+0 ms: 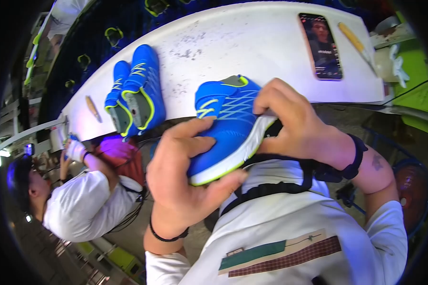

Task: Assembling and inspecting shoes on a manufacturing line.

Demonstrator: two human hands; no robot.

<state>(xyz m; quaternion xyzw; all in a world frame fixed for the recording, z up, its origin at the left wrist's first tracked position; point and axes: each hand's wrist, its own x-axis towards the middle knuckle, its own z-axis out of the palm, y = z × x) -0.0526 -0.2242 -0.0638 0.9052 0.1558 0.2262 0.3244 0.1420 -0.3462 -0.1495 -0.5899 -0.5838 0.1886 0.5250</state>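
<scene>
A blue sneaker (228, 121) with a white and yellow-green sole is held between my two hands, just off the near edge of the white table. My left hand (178, 166) grips its toe, with the thumb along the sole and fingers over the upper. At the sole's other side, my right hand (287, 118) is closed round the midsole and upper; some of its fingers are hidden behind the shoe. A pair of matching blue sneakers (145, 83) stands on the table to the left, side by side, collars facing me.
The white table (252, 42) curves across the front. A phone (321, 47) with a lit screen and a yellow-handled tool (352, 38) lie at its right. A small wooden-handled tool (92, 108) lies left. Another person (81, 204) works at lower left. A round-seated stool (411, 194) stands right.
</scene>
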